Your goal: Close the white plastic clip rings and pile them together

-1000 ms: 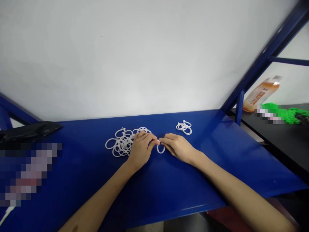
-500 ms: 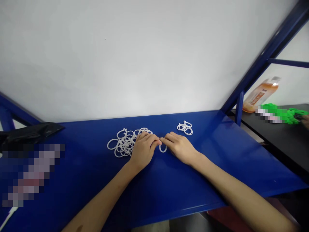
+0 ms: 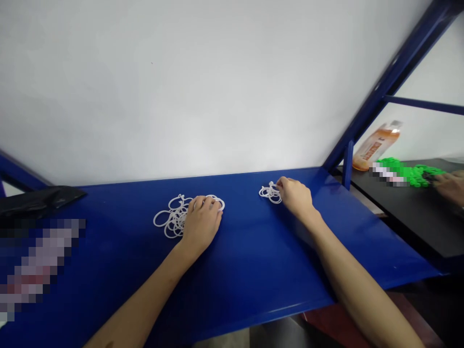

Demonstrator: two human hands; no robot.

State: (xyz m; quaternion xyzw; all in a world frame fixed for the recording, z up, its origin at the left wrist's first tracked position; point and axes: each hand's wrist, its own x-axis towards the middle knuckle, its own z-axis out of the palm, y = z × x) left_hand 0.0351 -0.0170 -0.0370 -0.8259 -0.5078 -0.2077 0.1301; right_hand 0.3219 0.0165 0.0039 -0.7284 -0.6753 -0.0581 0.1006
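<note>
A pile of thin white loops (image 3: 170, 220), each with a small knob or end sticking out, lies on the blue table (image 3: 239, 270) left of centre. My left hand (image 3: 203, 220) rests palm down over the right part of this pile, its fingers slightly apart and covering some loops. Farther right, a smaller group of white loops (image 3: 270, 193) lies near the wall. There my right hand (image 3: 295, 195) has its fingertips pinched together at the group's right edge, on a white loop that the fingers mostly hide.
A black plastic bag (image 3: 39, 198) lies at the left, beside a blurred-out strip. Blue frame bars (image 3: 377, 87) rise at the right. Beyond them a dark table (image 3: 406, 217) holds an orange drink bottle (image 3: 377, 145) and green loops (image 3: 416, 173), with another person's hand (image 3: 451, 187) by them.
My hands were together over one white loop and have parted. The right has moved right to the small group; the left has moved back onto the large pile. The view has shifted slightly.
</note>
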